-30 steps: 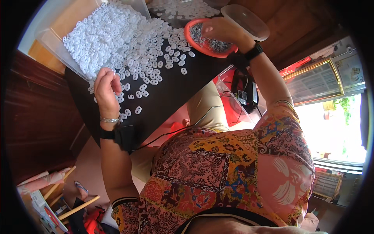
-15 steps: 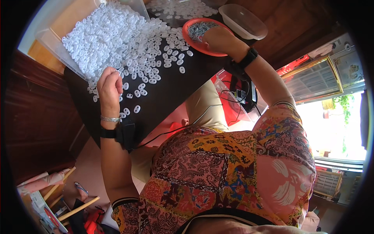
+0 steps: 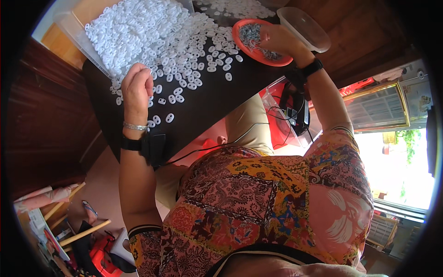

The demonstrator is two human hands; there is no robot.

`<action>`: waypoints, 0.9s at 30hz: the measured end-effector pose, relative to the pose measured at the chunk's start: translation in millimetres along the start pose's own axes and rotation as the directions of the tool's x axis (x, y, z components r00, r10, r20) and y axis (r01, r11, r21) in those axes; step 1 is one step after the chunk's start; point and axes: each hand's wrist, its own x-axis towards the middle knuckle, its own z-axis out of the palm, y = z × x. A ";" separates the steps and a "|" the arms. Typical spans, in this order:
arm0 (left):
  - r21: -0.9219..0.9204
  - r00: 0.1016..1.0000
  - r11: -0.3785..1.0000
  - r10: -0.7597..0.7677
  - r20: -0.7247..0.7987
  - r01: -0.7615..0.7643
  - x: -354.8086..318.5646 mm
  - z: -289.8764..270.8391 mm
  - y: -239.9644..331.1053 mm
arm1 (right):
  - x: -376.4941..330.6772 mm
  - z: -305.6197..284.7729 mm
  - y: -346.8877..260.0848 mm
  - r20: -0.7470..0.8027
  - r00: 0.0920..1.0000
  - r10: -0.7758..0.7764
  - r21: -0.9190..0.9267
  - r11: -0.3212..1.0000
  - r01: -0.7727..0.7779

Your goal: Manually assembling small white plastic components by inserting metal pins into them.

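My left hand is closed above the near edge of a heap of small white oval plastic pieces with two holes each. A bit of white plastic piece shows between its thumb and fingers. The heap spills from a tipped clear tub onto the dark tabletop. At the right, my right hand is over an orange-red plate of small thin grey metal pieces. Its fingers are drawn together, and what they hold, if anything, is hidden.
A clear oblong container stands right of the plate, with more white pieces behind clear plastic at the back. Below the table's right edge sits a black device with cables. A black cable runs from my left wrist across my lap.
My right hand has lifted slightly from the metal pieces, and more of them show. The whole view has shifted a little, while my left hand stays beside the white heap.
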 end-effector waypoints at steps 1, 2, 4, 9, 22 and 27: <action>0.013 1.000 1.000 0.010 -0.002 -0.010 -0.5 -0.4 1.3 | 1.0 -4.6 1.0 -0.010 0.998 0.060 0.104 0.993 -0.058; 0.010 1.000 1.000 0.012 0.004 -0.012 0.1 0.8 0.9 | 1.0 -3.8 8.6 -0.011 0.998 0.066 0.101 0.993 -0.065; 0.010 1.000 1.000 -0.015 0.020 0.015 1.1 2.2 -0.2 | 1.3 -0.5 25.7 -0.192 0.981 -0.018 0.276 0.959 0.071; 0.007 0.999 0.999 -0.032 0.004 0.032 -3.6 1.5 -0.5 | -1.2 -10.9 18.3 0.088 0.987 0.133 0.604 0.781 -0.159; -0.152 1.000 0.988 0.013 0.006 -0.012 -10.0 4.6 21.8 | 63.4 -29.8 -150.9 -0.221 0.956 -0.194 0.807 0.515 0.291; -0.182 1.000 0.983 -0.027 -0.011 0.025 -16.6 4.6 39.2 | 76.9 -16.7 -188.8 -0.057 0.965 -0.258 0.967 0.225 0.118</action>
